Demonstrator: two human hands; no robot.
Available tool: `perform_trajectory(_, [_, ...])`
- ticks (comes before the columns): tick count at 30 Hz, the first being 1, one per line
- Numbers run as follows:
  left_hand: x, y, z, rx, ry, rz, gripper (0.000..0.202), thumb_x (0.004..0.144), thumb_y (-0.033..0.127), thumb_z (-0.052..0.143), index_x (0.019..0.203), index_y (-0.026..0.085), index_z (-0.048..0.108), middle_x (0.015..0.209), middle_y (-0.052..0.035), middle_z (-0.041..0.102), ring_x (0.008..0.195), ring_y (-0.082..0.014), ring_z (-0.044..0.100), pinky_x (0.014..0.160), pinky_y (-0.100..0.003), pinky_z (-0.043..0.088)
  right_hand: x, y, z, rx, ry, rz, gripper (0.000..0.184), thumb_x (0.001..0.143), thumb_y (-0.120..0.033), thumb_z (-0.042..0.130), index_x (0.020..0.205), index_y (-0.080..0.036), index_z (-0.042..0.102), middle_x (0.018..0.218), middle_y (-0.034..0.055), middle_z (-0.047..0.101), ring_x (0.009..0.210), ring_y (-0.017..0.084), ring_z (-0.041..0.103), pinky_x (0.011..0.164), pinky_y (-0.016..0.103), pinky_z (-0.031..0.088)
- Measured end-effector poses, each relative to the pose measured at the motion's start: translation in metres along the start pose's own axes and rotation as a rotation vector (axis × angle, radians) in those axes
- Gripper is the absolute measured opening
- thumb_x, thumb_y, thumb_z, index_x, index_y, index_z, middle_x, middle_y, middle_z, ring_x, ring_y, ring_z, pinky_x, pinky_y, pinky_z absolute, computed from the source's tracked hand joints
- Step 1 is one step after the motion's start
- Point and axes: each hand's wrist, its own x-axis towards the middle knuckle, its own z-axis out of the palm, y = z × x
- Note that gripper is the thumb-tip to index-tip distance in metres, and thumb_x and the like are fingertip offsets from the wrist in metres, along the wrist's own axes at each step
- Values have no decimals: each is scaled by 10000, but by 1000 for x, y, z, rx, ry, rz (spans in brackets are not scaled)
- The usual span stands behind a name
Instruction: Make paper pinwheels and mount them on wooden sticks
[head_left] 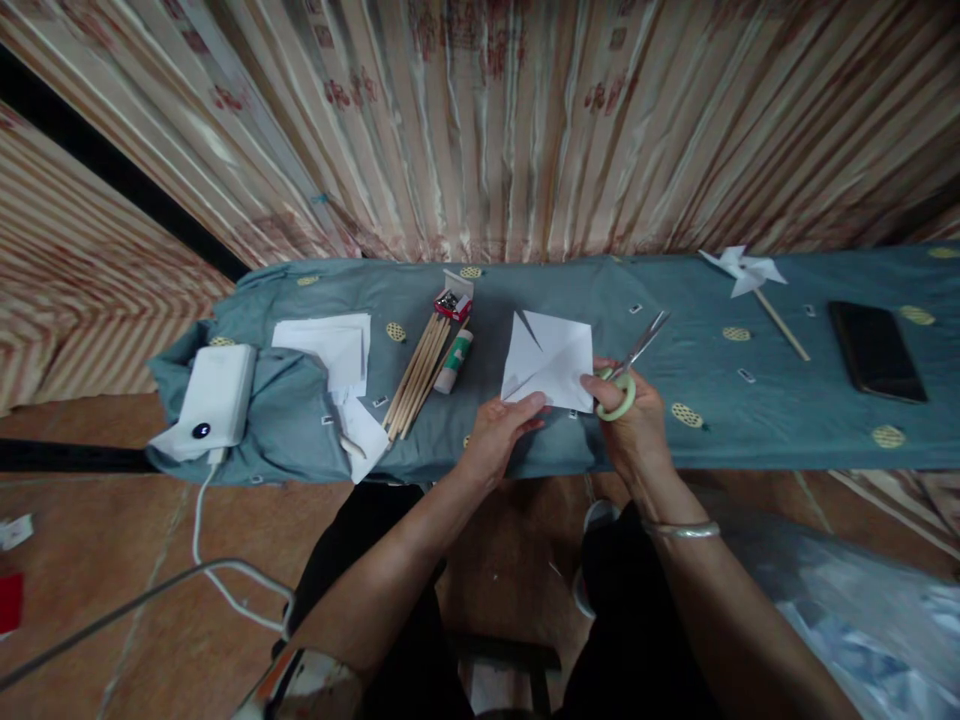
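A square of white paper [551, 355] with slits cut in from its corners is held over the cloth. My left hand [499, 430] pinches its lower left edge between thumb and fingers. At the paper's lower right corner is my right hand [630, 415], its thumb touching the paper. That same hand also holds scissors [641, 345] with pale green handles, the blades pointing up and to the right, away from the sheet. To the left lie a bundle of wooden sticks [418, 370], a glue stick [454, 362] and an opened small box of metal pins [454, 300].
A finished white pinwheel [742, 270] on a stick and a dark phone [876, 350] lie to the right. Paper sheets [337, 355] and a white power bank [216, 395] with a cable [199, 520] are at the left. A pleated curtain [480, 130] hangs behind the cloth-covered bench [780, 420].
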Motion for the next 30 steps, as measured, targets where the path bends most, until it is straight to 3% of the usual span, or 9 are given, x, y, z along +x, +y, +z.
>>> perform_trajectory(7, [2,0,7,-61,151,70,382,628,365,834,917,152,704,994,-72,715,817,-172,635,671,-269,508,-11,2,14,-30,-39,57,401,479,-296,845,808,-187,642,628,-78,588,535,79,481,575,236,402])
perform_trajectory(12, [6,9,2,-28,171,126,313,730,336,751,964,145,669,947,-79,708,770,-176,626,616,-256,502,-17,2,18,-164,-82,53,426,513,-391,843,830,-193,638,618,-66,583,535,86,473,554,234,411])
perform_trajectory(15, [10,17,-5,-19,194,164,211,757,290,715,924,175,657,876,-42,694,705,-151,606,564,-235,478,-22,3,13,-256,-203,45,391,625,-470,790,863,-192,653,646,-32,619,562,105,510,546,237,417])
perform_trajectory(18, [14,26,-11,-27,216,198,94,788,231,668,868,185,648,819,-21,680,662,-136,591,535,-232,459,-29,3,6,-293,-423,96,390,721,-535,720,895,-192,658,696,7,669,616,129,570,581,252,456])
perform_trajectory(23, [18,37,-17,-49,252,243,62,800,180,652,862,189,650,785,4,682,637,-119,593,529,-227,449,-36,-1,-6,-431,-764,245,462,731,-572,713,979,-184,673,760,32,692,684,148,612,659,280,506])
perform_trajectory(26, [19,39,-16,-48,268,246,58,806,163,644,855,193,655,717,24,668,600,-108,583,553,-224,462,-37,-2,-10,-484,-833,289,466,730,-582,712,957,-177,674,722,22,671,654,136,597,622,261,493])
perform_trajectory(30, [19,37,-14,-47,247,256,65,805,153,629,847,191,661,712,23,665,587,-108,580,533,-220,453,-36,-3,-11,-485,-829,305,490,714,-610,709,943,-179,672,701,9,651,637,126,583,603,250,481])
